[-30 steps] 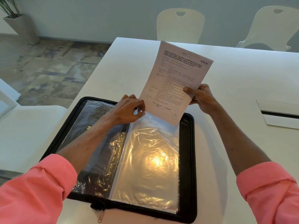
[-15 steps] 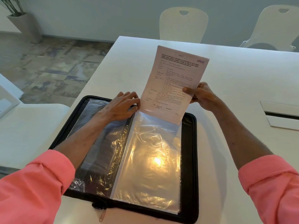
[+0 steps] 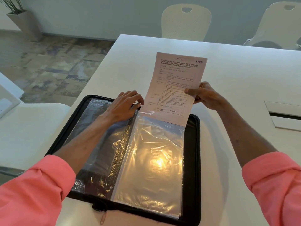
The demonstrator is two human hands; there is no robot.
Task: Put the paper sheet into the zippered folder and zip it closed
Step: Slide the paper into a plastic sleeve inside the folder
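White tabletop (image 3: 244, 70): right hand (image 3: 206, 95) fingers pinch the paper sheet (image 3: 175, 85), long axis aimed nearward into the folder (image 3: 193, 144) sleeve (image 3: 153, 160); left hand (image 3: 123, 105) fingers hold its mouth.

Single head-worn wide-angle view; looks forward and steeply down from above the near edge of a white table (image 3: 228, 66); close to the open folder (image 3: 193, 160), which fills the lower centre; both forearms enter from the bottom corners; upper frame reaches two chairs (image 3: 186, 22), the wall and floor at left; no second view overlaps.
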